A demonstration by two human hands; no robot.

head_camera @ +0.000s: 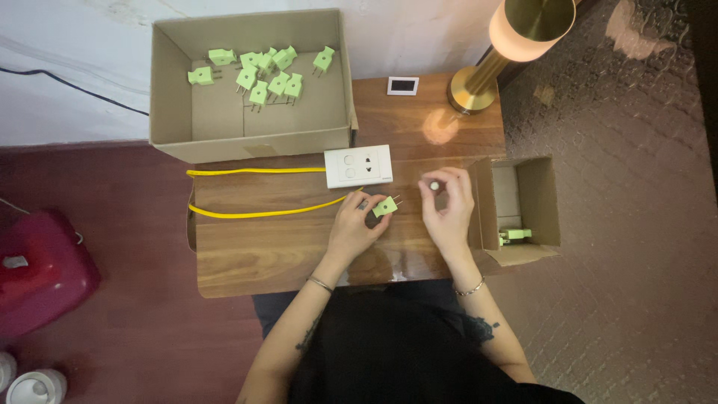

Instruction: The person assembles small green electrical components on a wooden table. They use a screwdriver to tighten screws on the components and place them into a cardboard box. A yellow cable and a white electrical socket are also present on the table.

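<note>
Far left, on the dark red floor: a red case (37,273), with two pale round lids (34,385) at the bottom corner. A black cable (75,86) runs along the white wall behind. On the wooden table (262,254), back left corner: large open box (168,90) holding a loose heap of green plugs (258,75), a dozen or so, prongs pointing various ways. Just in front of the box, a yellow cord (254,171) loops along the table edge and back toward the white socket block (358,165), which sits near the table's middle. The cord's lower run ends right by my left hand (353,224). Left hand grasps one green plug (385,206) at its fingertips, prongs pointing right and slightly up, plug just below the socket block, not inserted. My right hand (449,206) is close beside it, fingers curled, pinching a small pale round piece (434,185) between thumb and forefinger; I cannot tell what the piece is. Behind, near the wall: a small white square device (402,85) and a brass lamp (508,45), lit, throwing a glow spot on the wood. Right of my right hand, touching the table edge: small open box (535,194) with one green plug (514,235) lying at its near end. Patterned dark carpet (636,224) beyond.
</note>
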